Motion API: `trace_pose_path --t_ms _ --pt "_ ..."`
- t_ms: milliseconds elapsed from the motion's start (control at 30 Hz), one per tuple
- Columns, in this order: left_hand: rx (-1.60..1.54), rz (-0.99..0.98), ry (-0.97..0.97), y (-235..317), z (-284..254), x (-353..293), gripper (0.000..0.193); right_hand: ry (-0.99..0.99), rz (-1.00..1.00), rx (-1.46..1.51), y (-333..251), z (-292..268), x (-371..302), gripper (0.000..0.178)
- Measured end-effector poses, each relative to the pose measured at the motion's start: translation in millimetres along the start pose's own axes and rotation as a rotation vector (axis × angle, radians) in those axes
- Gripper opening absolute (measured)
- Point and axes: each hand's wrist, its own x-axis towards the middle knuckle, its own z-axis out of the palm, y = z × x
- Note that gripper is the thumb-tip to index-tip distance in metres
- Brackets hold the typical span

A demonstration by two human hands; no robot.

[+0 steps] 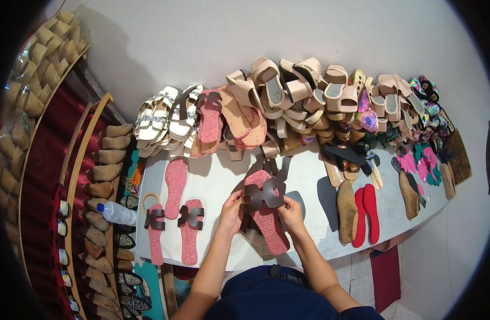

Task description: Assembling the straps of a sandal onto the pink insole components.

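Note:
A pink speckled sandal sole [270,234] is held up over the near edge of the table, with a dark brown cut-out strap [263,195] lying across it. My left hand [232,212] grips the strap and sole at their left side, fingers closed. On the opposite side my right hand [292,214] pinches the strap's right end. Two similar pink pieces with brown straps, a narrow one [156,240] and a wider one [190,240], lie to the left. Behind them is a bare pink sole [175,186]. Dark pieces partly show behind the held sandal.
Piled sandals [277,90] line the wall side of the table [314,250]. At right lie a wooden shoe last [346,213], red soles [371,213] and fabric scraps [426,162]. A tape roll [150,201] and a plastic bottle [119,213] are left, beside racks of lasts [103,173].

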Motion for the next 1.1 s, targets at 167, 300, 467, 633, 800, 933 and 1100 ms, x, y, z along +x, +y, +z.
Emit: trace_pose_path --t_ms 167,300,467,633,800,933,1100 --pt "0.072 -0.053 -0.116 6.9 -6.6 -0.9 0.027 0.043 -0.033 -0.043 2.3 0.7 1.0 0.015" --pt "-0.025 -0.093 -0.177 12.3 -13.4 1.8 0.034 0.050 -0.009 -0.088 8.0 -5.0 3.2 0.015" --pt "0.138 -0.068 -0.255 16.6 -13.2 -1.3 0.040 0.067 0.014 -0.116 3.4 -5.1 1.9 0.015" --pt "0.188 -0.057 -0.200 24.3 -4.1 -5.7 0.037 0.042 0.026 -0.110 -5.3 -2.9 -2.3 0.016" --pt "0.272 -0.034 -0.196 23.9 0.7 -7.0 0.038 0.022 0.005 -0.120 -3.4 -1.7 -2.9 0.016" --pt "0.201 0.027 -0.167 22.4 1.5 -6.9 0.037 -0.004 -0.026 -0.135 7.1 -4.0 -0.3 0.013" --pt "0.192 0.037 -0.204 23.0 7.4 -8.7 0.033 0.013 0.005 -0.162 10.9 -9.5 0.7 0.013"
